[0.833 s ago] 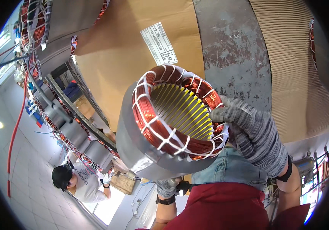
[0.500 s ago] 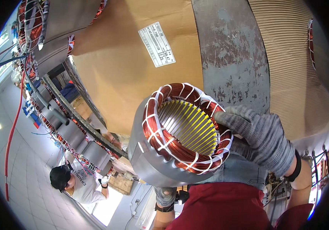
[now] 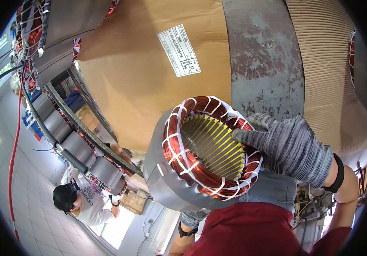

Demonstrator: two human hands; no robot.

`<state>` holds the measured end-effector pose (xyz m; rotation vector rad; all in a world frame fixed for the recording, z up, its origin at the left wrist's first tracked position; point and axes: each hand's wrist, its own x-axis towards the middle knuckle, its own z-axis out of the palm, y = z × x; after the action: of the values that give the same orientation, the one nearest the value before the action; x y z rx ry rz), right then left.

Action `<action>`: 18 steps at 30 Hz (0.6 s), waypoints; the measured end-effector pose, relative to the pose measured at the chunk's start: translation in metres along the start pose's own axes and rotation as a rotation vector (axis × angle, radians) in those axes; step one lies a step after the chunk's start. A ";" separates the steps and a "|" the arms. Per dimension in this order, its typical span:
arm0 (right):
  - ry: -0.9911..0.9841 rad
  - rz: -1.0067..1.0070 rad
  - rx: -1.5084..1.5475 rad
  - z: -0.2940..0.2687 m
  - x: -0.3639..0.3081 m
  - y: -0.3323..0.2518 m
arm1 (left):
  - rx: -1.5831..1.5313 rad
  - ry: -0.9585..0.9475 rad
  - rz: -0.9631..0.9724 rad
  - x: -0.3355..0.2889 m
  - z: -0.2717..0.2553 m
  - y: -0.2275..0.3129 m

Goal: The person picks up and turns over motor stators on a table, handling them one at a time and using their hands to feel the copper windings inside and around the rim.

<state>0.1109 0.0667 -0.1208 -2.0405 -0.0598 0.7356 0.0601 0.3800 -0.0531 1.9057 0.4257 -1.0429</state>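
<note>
A motor stator [image 3: 160, 181] is tilted in front of me, with a grey metal shell. White-laced copper windings [image 3: 183, 164] ring its open end, and yellow slot strips [image 3: 217, 145] line the bore. My right hand [image 3: 290, 147], in a grey knitted glove, grips the right side of the winding. One finger reaches over the ring to the bore's edge; others are beside or behind the coil. Below the stator is my left hand [image 3: 193, 218], also gloved; its fingers are hidden behind the shell.
Brown cardboard [image 3: 149, 85] and a scuffed grey strip [image 3: 264, 59] lie ahead, with corrugated board [image 3: 326, 77] at right. Several other stators [image 3: 78, 151] line a curved rack at left, near a red cable [image 3: 13, 179]. Beyond the rack, a person [image 3: 91, 202] in a black cap works.
The stator sits slightly farther right and lower in view. My right hand's fingers have shifted on the winding, one now reaching to the bore's edge. Less of my left hand shows.
</note>
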 end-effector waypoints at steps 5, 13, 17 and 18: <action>-0.005 0.007 0.057 -0.003 0.006 -0.002 | 0.039 -0.002 0.023 0.008 0.003 -0.002; 0.195 0.016 0.444 0.016 0.006 0.004 | 0.084 0.008 0.030 0.010 0.005 -0.007; 0.097 0.062 0.213 0.008 0.005 -0.009 | 0.074 -0.002 0.018 0.009 0.004 -0.007; 0.098 0.067 0.210 0.008 0.005 -0.010 | 0.072 -0.007 0.019 0.009 0.003 -0.007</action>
<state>0.1132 0.0795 -0.1181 -1.8814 0.1375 0.6537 0.0595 0.3800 -0.0649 1.9654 0.3707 -1.0646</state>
